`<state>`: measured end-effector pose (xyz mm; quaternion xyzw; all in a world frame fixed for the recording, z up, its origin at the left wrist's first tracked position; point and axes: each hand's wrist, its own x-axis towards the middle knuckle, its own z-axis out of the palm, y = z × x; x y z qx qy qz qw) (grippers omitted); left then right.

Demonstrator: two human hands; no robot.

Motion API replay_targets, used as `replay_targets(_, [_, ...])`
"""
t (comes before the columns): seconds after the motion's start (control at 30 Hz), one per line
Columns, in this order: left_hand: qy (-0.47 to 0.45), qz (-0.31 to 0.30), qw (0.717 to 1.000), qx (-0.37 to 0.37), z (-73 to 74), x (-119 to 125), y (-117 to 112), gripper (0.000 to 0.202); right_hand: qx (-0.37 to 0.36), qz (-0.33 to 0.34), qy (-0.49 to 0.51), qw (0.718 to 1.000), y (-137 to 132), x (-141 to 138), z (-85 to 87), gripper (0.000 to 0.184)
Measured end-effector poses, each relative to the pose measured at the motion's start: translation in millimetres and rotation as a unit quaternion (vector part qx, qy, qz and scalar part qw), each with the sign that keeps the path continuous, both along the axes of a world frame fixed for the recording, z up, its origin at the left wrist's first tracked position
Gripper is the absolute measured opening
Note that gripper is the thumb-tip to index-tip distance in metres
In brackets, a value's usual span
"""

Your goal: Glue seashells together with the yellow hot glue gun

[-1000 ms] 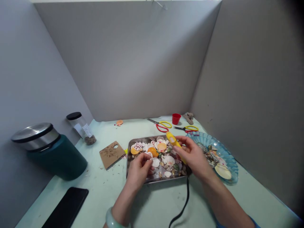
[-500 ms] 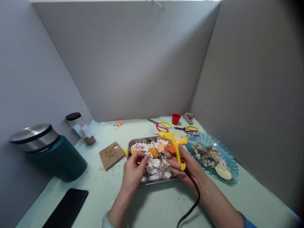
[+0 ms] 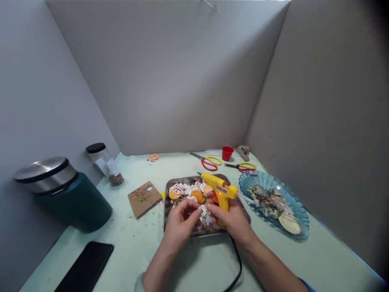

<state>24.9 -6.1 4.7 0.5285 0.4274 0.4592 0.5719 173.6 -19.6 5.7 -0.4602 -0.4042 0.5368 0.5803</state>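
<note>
Pale-green table (image 3: pixel 130 259), grey walls (image 3: pixel 176 89) behind. Centre of frame, above metal tray (image 3: pixel 165 213): my right hand (image 3: pixel 237 225), curled round yellow glue gun (image 3: pixel 218 185), has come close to left hand (image 3: pixel 180 222), fingertips pinched, seemingly on white piece (image 3: pixel 203 210); both probably serve it.

Head cam (sole view), fwd/down over table (image 3: pixel 130 247)

On the pale green table (image 3: pixel 127 251), a teal bottle (image 3: pixel 73 202), a black-lidded clear jar (image 3: pixel 105 164) and a flat black object (image 3: pixel 85 265) are placed at the left, while open scissors (image 3: pixel 204 158), a second pair (image 3: pixel 235 166) and a red cup (image 3: pixel 227 153) are set near the grey back partition (image 3: pixel 167 81).
</note>
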Motion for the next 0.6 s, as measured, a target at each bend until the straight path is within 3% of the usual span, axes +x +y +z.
replay_targets(0.6, [-0.025,0.012,0.999,-0.028,2.0,-0.6,0.0,0.025,0.05,-0.003,-0.021,0.999,-2.4,2.1,2.2,0.032])
